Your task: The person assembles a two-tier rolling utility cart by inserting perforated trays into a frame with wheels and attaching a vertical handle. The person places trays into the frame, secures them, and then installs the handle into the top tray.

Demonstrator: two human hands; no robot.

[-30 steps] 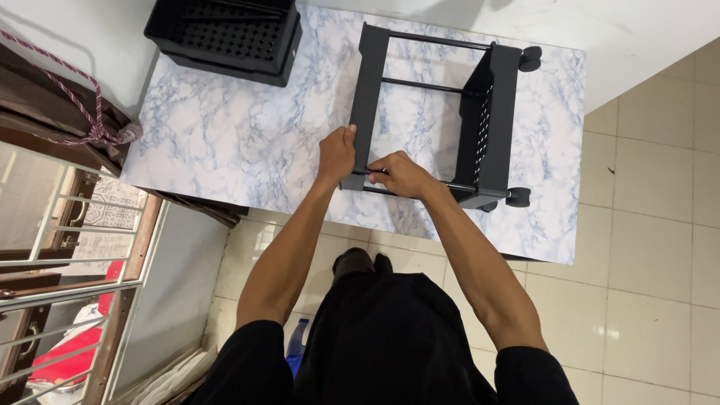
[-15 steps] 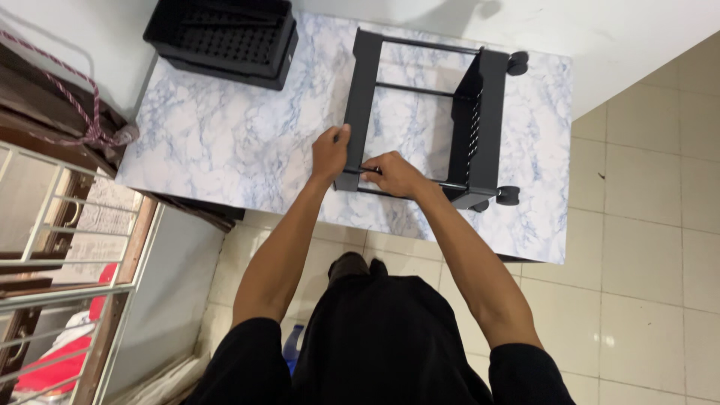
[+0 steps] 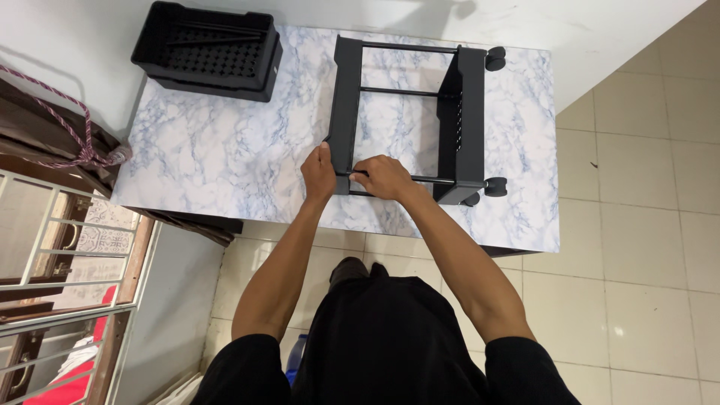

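A black metal cart frame (image 3: 405, 112) lies on its side on the marble-patterned table (image 3: 225, 157), its small wheels (image 3: 495, 58) at the right. My left hand (image 3: 318, 172) grips the near corner of the frame's left panel. My right hand (image 3: 384, 177) is closed around the thin black rod that runs along the frame's near edge, close to where it meets that panel. Both hands sit side by side at this corner. Two more rods cross the frame farther back.
Stacked black perforated trays (image 3: 206, 51) stand at the table's far left corner. A white wall runs behind the table. Beige floor tiles (image 3: 637, 225) lie to the right. A metal railing (image 3: 52, 300) and a rope on dark wood (image 3: 67, 142) are at the left.
Both hands have stayed at the frame's near left corner. The head camera has shifted slightly, so the table and frame sit a little differently in view.
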